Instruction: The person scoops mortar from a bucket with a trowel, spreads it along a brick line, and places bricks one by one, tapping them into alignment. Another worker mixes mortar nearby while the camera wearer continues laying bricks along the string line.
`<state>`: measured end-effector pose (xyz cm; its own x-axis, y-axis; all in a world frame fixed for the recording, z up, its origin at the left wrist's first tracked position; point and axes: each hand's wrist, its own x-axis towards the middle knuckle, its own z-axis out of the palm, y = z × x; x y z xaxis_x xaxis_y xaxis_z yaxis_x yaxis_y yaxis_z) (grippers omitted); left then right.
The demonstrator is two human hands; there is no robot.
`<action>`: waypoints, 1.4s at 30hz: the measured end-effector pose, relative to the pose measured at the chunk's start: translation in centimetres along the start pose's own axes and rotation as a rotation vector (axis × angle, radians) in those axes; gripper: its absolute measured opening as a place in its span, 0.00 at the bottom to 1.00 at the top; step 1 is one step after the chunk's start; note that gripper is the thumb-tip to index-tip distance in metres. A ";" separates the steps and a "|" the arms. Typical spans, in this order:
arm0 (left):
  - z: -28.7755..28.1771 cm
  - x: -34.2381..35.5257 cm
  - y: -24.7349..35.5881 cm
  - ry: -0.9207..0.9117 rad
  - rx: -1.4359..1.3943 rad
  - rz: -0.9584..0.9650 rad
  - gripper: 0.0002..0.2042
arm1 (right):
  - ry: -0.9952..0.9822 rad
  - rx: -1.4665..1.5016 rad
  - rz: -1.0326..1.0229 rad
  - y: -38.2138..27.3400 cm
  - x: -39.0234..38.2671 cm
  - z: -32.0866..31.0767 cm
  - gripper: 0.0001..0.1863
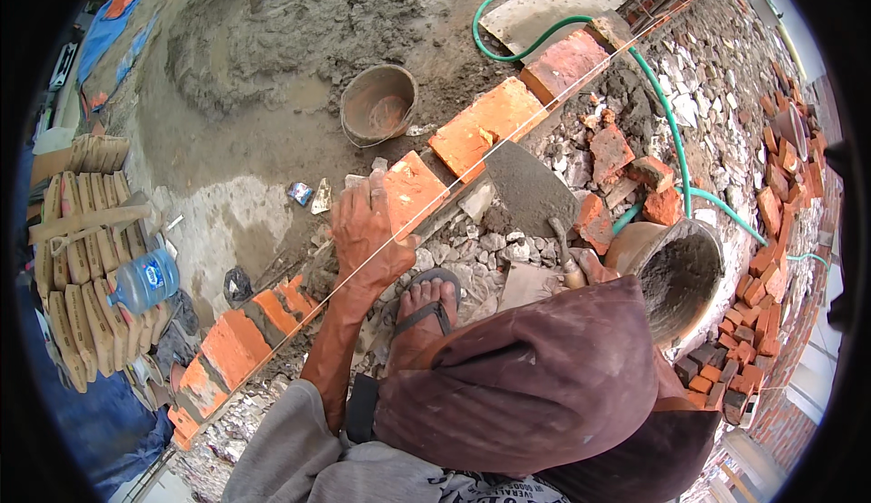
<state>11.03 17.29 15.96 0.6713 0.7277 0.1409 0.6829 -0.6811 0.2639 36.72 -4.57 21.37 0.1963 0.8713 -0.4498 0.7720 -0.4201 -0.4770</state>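
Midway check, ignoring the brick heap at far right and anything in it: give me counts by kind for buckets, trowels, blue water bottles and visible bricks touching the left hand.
Buckets: 2 (grey bucket, mortar bucket)
Trowels: 1 (mortar-covered trowel)
Blue water bottles: 1 (large bottle)
Bricks touching the left hand: 1 (orange brick)
Total: 5

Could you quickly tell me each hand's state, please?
Left hand: closed on an orange brick.
Right hand: beside the trowel handle; grip cannot be told.

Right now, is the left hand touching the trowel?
No, the left hand is at the end of an orange brick, apart from the trowel.
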 end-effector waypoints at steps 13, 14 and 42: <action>2.3 0.0 -2.3 0.348 -0.165 0.270 0.36 | 0.177 -0.734 -0.396 -3.0 3.0 -3.0 0.37; 2.3 -0.1 -2.3 0.369 -0.157 0.276 0.35 | 0.152 -0.839 -0.400 -3.4 2.9 -2.9 0.38; -2.1 -5.7 3.5 0.180 -0.300 0.219 0.17 | 0.331 -0.541 -0.408 -0.9 0.2 -3.6 0.29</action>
<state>8.98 10.89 18.05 0.7119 0.5890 0.3825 0.3973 -0.7868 0.4723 38.25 -3.08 24.41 -0.0632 0.9977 -0.0258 0.9949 0.0609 -0.0810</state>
